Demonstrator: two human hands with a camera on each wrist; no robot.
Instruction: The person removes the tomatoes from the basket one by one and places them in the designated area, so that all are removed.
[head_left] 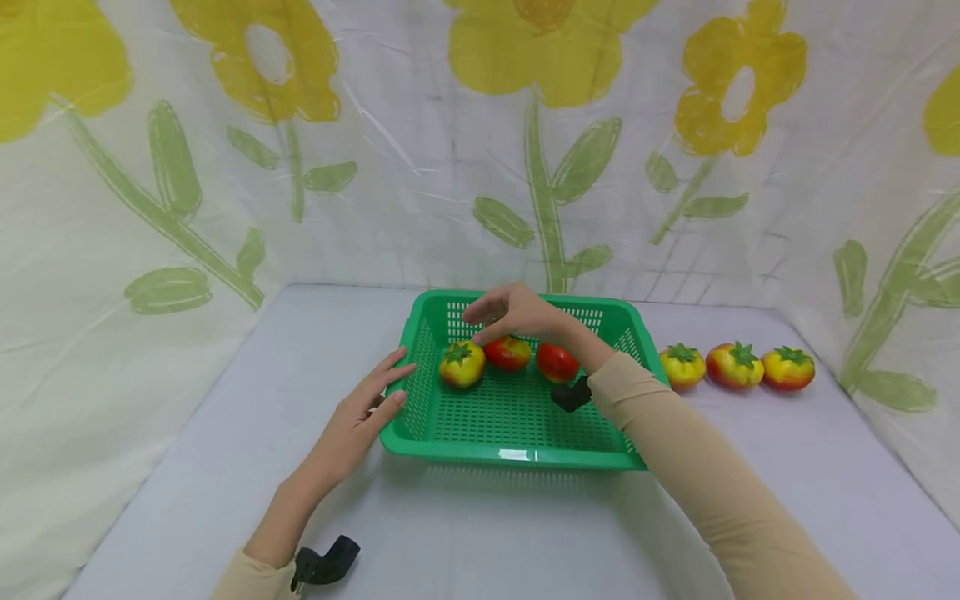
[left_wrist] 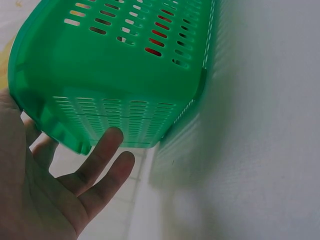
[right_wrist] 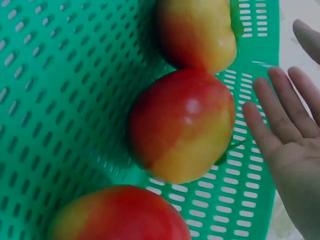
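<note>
A green plastic basket with slotted walls stands on the table. Inside lie three red-and-yellow fruits with green leafy tops, resembling persimmons: a yellower one at left, a middle one and a redder one. My left hand rests at the basket's left rim; in the left wrist view some fingers pass behind the rim and two extend outside the wall. Over the back of the basket hovers my right hand, holding nothing. Its fingers look extended in the right wrist view, apart from the middle fruit.
Three more such fruits stand in a row right of the basket: a near one, a middle one and a far-right one. A white curtain with painted yellow flowers hangs behind the pale table.
</note>
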